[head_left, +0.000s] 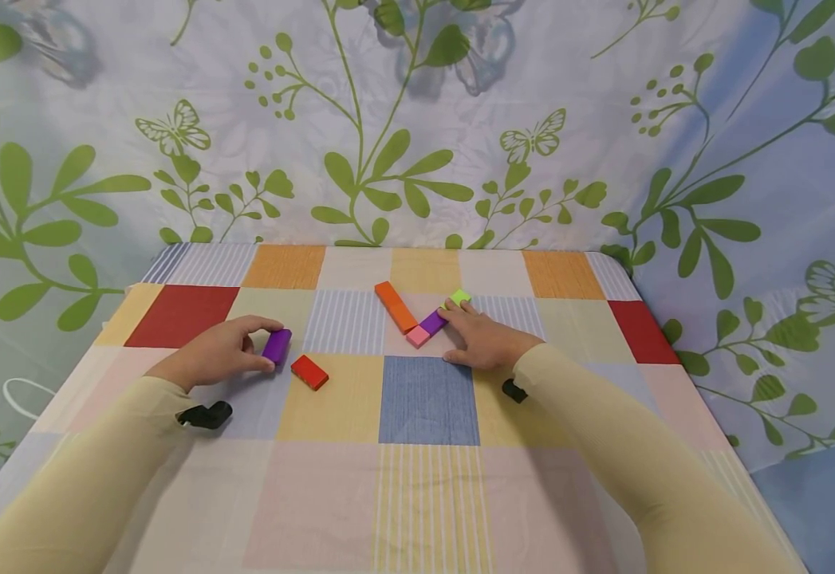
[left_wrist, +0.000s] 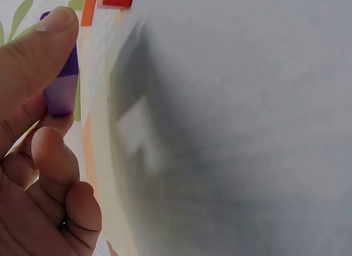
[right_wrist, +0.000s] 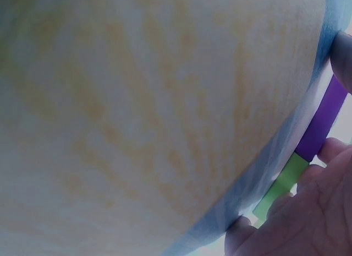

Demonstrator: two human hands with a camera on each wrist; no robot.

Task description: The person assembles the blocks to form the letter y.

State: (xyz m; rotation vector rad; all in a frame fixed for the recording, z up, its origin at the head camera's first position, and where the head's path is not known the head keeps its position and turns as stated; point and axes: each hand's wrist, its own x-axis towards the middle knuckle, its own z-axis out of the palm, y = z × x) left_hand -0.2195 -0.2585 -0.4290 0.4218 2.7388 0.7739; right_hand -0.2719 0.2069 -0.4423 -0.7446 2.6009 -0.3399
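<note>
My left hand (head_left: 218, 351) pinches a purple block (head_left: 277, 347) between thumb and fingers; the left wrist view shows this purple block (left_wrist: 61, 93) partly behind the thumb. Just right of it, a red block (head_left: 309, 372) lies on the cloth. My right hand (head_left: 487, 339) rests with extended fingers at a second purple block (head_left: 433, 322) and a light green block (head_left: 460, 296), partly covering them. These two form a slanting row with a pink block (head_left: 418, 337) at its near end. A long orange block (head_left: 394, 306) runs from the pink one toward the back left, making a V shape.
A patchwork-patterned cloth (head_left: 427, 399) covers the table. Behind it hangs a leaf-printed curtain (head_left: 403, 104), also along both sides. Black wrist camera parts (head_left: 205, 415) stick out below the sleeves. A white cable (head_left: 18, 402) loops by the left table edge.
</note>
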